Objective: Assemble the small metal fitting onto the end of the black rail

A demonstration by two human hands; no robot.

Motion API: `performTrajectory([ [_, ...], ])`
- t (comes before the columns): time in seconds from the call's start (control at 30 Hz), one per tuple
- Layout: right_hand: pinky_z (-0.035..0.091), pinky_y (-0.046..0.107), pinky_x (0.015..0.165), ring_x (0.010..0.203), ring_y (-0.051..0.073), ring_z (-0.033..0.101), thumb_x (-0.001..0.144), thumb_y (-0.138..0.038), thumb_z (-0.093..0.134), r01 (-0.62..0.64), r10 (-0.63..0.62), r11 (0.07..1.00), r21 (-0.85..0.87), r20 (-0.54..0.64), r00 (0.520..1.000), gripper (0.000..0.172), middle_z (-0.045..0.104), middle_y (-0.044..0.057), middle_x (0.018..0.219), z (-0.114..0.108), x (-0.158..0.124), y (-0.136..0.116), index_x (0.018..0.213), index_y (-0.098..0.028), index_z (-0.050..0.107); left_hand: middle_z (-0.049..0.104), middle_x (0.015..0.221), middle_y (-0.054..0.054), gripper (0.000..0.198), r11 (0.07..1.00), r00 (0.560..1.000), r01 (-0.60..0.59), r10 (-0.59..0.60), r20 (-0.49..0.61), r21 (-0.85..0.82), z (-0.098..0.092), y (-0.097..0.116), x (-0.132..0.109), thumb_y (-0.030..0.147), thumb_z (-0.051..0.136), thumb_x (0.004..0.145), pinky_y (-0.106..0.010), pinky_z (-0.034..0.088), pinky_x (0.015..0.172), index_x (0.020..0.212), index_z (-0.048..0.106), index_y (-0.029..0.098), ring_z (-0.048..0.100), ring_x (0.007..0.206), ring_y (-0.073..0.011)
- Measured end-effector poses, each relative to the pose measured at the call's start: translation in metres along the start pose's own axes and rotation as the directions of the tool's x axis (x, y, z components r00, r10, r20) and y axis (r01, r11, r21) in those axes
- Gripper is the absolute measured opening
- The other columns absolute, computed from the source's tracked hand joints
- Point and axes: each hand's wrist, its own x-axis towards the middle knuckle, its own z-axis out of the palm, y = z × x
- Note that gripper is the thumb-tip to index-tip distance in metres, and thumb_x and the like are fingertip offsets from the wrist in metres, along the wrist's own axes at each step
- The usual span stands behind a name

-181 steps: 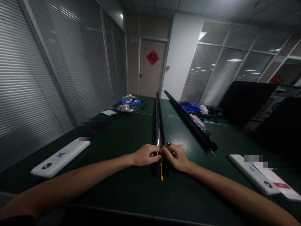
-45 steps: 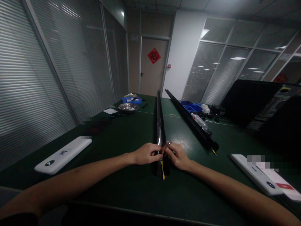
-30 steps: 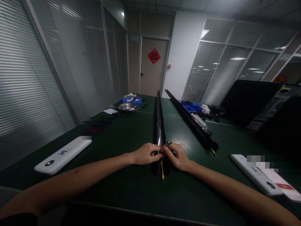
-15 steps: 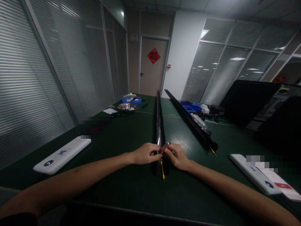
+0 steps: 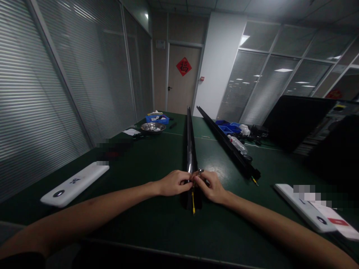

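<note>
A long black rail (image 5: pixel 190 145) runs away from me along the middle of the green table. At its near end my left hand (image 5: pixel 175 182) is closed, its fingertips pinching something too small to make out. My right hand (image 5: pixel 212 186) meets it from the other side, fingers closed, with a small shiny metal piece (image 5: pixel 200 170) at its upper fingers. What the touching fingertips grip is hidden. A yellow cable end (image 5: pixel 193 205) hangs below the fingertips over the rail's near end.
A second black rail (image 5: pixel 224 140) lies at the right, beside a plastic bottle (image 5: pixel 238 145) and blue bins (image 5: pixel 228 128). A metal bowl (image 5: pixel 153 128) and blue tray (image 5: pixel 157 119) stand far left. White devices (image 5: pixel 74 185) flank my arms. Dark equipment fills the right.
The yellow cable end has swung slightly left and hangs straighter. The fingers of my right hand have shifted a little toward my left hand. My left hand has barely moved.
</note>
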Motion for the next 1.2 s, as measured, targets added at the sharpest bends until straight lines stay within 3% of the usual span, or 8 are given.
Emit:
performTrajectory([
  [0.37, 0.047, 0.028, 0.062, 0.063, 0.016, 0.063, 0.107, -0.033, 0.053, 0.0, 0.001, 1.0, 0.018, -0.007, 1.0, 0.023, 0.069, 0.003, 0.077, 0.002, -0.001, 0.003, 0.101, -0.019, 0.071, 0.067, 0.094, -0.004, 0.022, 1.0, 0.999, -0.026, 0.027, -0.019, 0.011, 0.001, -0.005, -0.001, 0.029, 0.053, 0.104, -0.024, 0.044, 0.07, 0.103, 0.07, 0.016, 0.061, 0.076, -0.0165],
  [0.57, 0.044, 0.026, 0.057, 0.056, 0.014, 0.057, 0.107, -0.038, 0.053, -0.03, 0.03, 0.998, 0.047, 0.003, 1.0, 0.025, 0.064, 0.0, 0.072, 0.001, -0.002, 0.004, 0.108, -0.018, 0.069, 0.068, 0.098, -0.005, 0.023, 0.999, 0.999, -0.051, 0.051, -0.015, 0.008, 0.001, -0.004, -0.001, 0.027, 0.052, 0.104, -0.023, 0.044, 0.069, 0.112, 0.07, 0.016, 0.061, 0.075, -0.0159],
  [0.83, 0.05, 0.028, 0.068, 0.07, 0.017, 0.065, 0.11, -0.039, 0.047, -0.018, 0.018, 0.991, 0.134, 0.0, 1.0, 0.033, 0.067, 0.004, 0.08, -0.005, 0.0, 0.001, 0.096, -0.018, 0.068, 0.067, 0.097, -0.006, 0.023, 0.997, 0.998, -0.068, 0.069, -0.009, 0.034, 0.001, -0.006, -0.001, 0.029, 0.05, 0.106, -0.024, 0.045, 0.073, 0.105, 0.069, 0.015, 0.063, 0.08, -0.0171],
  [1.2, 0.05, 0.029, 0.068, 0.07, 0.019, 0.065, 0.108, -0.047, 0.048, -0.025, 0.019, 0.98, 0.197, 0.035, 0.999, 0.041, 0.069, 0.004, 0.078, -0.008, 0.003, -0.002, 0.09, -0.018, 0.07, 0.067, 0.097, -0.005, 0.024, 0.998, 0.999, -0.051, 0.051, 0.005, 0.035, 0.001, -0.005, 0.0, 0.029, 0.05, 0.105, -0.024, 0.044, 0.074, 0.105, 0.069, 0.015, 0.062, 0.08, -0.0176],
])
